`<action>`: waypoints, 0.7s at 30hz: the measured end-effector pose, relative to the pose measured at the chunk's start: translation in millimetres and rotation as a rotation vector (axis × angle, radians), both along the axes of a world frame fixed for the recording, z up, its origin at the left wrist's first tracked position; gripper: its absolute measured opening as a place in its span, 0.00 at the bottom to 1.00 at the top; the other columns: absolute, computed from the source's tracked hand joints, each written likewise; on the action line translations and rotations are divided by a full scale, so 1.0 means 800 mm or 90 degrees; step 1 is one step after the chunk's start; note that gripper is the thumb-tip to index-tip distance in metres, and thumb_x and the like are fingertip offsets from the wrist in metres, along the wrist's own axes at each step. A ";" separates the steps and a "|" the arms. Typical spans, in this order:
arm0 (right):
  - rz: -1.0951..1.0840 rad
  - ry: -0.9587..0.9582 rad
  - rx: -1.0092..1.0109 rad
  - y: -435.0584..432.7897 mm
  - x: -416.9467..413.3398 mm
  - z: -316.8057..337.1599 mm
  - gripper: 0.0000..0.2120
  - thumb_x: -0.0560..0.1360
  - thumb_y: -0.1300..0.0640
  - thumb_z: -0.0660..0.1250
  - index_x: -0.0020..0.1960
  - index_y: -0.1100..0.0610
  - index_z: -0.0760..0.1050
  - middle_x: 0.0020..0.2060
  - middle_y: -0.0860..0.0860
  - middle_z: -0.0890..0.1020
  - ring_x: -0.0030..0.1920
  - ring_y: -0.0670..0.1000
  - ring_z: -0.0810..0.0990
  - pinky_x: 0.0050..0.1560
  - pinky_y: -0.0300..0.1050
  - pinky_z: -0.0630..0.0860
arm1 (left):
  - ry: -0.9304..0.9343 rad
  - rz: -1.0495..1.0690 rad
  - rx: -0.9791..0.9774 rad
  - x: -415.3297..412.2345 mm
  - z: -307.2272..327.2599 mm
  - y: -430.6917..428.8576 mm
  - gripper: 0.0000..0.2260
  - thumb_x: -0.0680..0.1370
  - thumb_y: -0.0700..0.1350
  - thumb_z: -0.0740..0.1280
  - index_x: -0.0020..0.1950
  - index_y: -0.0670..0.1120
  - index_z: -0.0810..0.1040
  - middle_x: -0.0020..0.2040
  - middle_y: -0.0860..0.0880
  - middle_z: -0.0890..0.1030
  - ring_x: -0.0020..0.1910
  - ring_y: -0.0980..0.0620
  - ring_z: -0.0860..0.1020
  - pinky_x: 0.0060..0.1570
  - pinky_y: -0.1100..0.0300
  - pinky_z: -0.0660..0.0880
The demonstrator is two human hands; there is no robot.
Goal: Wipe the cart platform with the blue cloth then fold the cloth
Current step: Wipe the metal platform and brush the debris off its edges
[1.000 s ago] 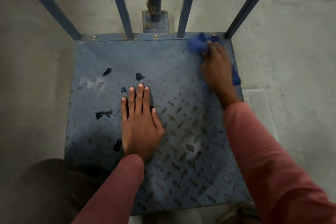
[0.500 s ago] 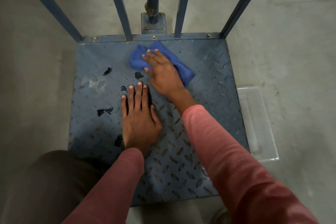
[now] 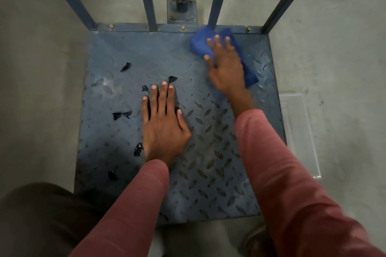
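Wiping step: the right hand [image 3: 226,69], fingers straight, is pressing the blue cloth [image 3: 200,46] by the cart platform's [image 3: 208,173] far right corner. The left hand [image 3: 163,127] is lying flat mid-platform. Next pass probably needs to cover the black scraps [image 3: 122,115] on the left side.

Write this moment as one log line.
step: wipe | right hand: presses cloth near far edge | left hand: flat on platform

Matt blue cloth [image 3: 201,47] lies on embossed, dull-painted metal cart platform [image 3: 208,173].
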State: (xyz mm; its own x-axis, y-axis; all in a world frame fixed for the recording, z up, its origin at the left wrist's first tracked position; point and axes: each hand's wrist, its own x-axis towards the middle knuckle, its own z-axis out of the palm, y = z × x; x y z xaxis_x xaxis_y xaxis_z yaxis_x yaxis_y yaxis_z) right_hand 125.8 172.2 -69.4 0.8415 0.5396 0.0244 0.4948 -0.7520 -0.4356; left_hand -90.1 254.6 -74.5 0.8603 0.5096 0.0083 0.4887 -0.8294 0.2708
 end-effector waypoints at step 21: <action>0.067 0.045 0.142 0.091 -0.087 0.000 0.22 0.80 0.58 0.62 0.73 0.62 0.70 0.73 0.60 0.70 0.77 0.62 0.62 0.76 0.56 0.58 | -0.016 0.011 -0.013 0.004 -0.004 0.001 0.30 0.84 0.49 0.54 0.85 0.41 0.56 0.86 0.43 0.56 0.86 0.44 0.51 0.84 0.42 0.48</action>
